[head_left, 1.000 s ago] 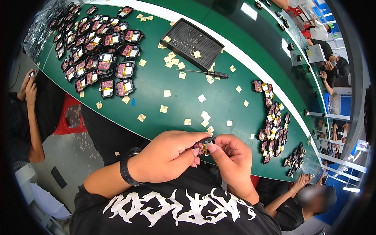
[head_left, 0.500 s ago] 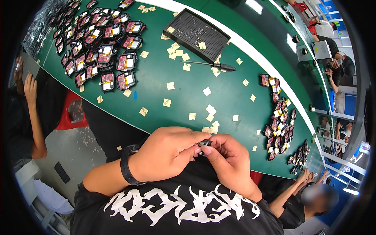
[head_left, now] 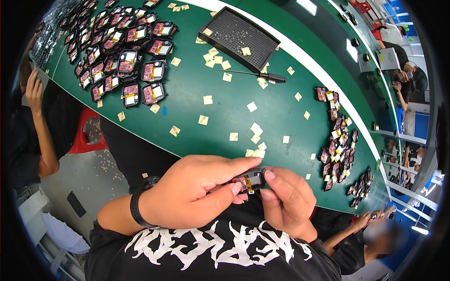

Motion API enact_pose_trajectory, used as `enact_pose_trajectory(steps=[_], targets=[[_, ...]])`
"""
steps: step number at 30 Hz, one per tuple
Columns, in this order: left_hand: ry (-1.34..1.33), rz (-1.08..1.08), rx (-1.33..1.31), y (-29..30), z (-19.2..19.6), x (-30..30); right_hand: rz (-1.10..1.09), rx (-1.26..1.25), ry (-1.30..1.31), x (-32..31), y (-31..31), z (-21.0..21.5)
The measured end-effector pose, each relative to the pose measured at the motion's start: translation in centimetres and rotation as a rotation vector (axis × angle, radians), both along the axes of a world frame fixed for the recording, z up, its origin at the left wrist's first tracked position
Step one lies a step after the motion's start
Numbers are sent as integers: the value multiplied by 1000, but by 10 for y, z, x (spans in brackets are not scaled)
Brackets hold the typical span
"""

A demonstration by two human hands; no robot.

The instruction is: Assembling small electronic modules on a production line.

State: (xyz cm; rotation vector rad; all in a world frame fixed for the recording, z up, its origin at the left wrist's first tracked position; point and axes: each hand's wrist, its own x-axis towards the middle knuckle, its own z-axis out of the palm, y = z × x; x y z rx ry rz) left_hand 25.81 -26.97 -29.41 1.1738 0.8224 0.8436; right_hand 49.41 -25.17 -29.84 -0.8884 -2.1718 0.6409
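A small black electronic part (head_left: 251,180) with a red board and a yellow strip sits between both hands, close to my chest and just off the near edge of the green table (head_left: 197,98). My left hand (head_left: 197,192) wraps it from the left, thumb and forefinger pinching it. Fingertips of my right hand (head_left: 287,199) press on its right end. A black band circles my left wrist.
Many like parts lie in rows at the far left (head_left: 126,56) and in a pile at the right (head_left: 337,145). A black tray (head_left: 239,37), a screwdriver (head_left: 255,75) and several small tan squares lie mid-table. Other people sit at the left (head_left: 37,122) and lower right (head_left: 370,234).
Both hands have kept hold of the small part and shifted slightly lower and closer to my chest; the view has tilted a little. Nothing on the table moved.
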Motion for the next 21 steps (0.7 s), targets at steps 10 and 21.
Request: enact_pose_trajectory(steps=[10,21], targets=[[66,26,122,-2,8,4,12,284,-155,3,2,-7],[-36,282,-222,8,-23,-12,98,-137,-214,-11,50,6]])
